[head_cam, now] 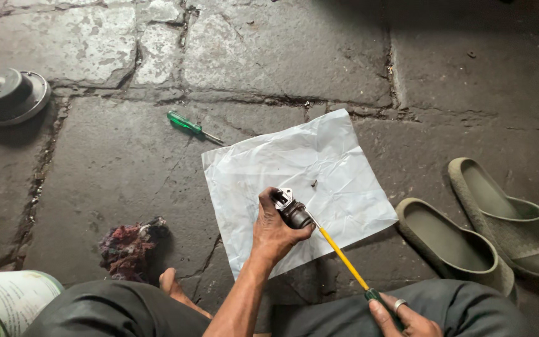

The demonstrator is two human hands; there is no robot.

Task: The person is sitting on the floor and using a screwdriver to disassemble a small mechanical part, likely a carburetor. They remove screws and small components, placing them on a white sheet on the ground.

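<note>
One round metal part [9,97] on the stone floor [95,168], far left. One white-and-green container [7,302], bottom left corner. One soiled rag [126,249] by your bare foot [173,288]. One green-handled screwdriver [189,126], lying apart. One crumpled white sheet [294,168], centre. Your left hand [274,232] is closed around one small dark metal part [291,211], above the sheet. Your right hand [405,318] grips one yellow-shafted screwdriver [343,257], tip touching that part. Two grey-green slippers [475,234], right.
</note>
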